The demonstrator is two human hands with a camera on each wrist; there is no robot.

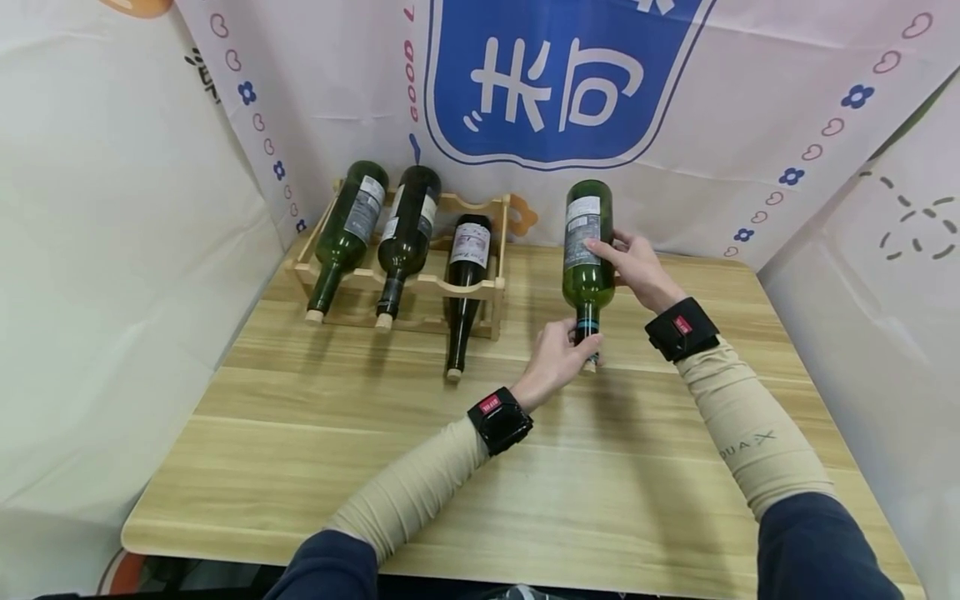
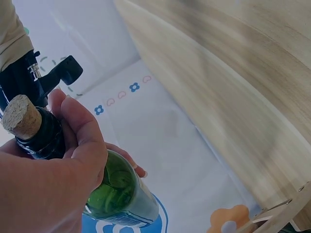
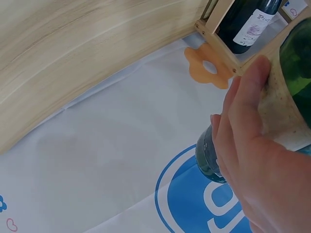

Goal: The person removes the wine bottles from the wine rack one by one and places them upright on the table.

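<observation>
Both hands hold a green wine bottle [image 1: 588,287], its base toward the back wall and its corked neck toward me. My left hand [image 1: 553,358] grips the neck just above the cork [image 2: 22,116]. Around the bottle's body, over the label, my right hand [image 1: 637,268] curls with the thumb on the near side. To the left stands a wooden wine rack [image 1: 427,283]. It carries a green bottle [image 1: 351,218], a dark bottle [image 1: 408,218] and a lower dark bottle with a pale label [image 1: 471,246], all with corked necks pointing toward me.
The rack stands at the back left of a light wooden table [image 1: 420,467]. A white printed cloth [image 1: 330,108] with a blue emblem hangs directly behind the table. More white cloth closes in the left and right sides.
</observation>
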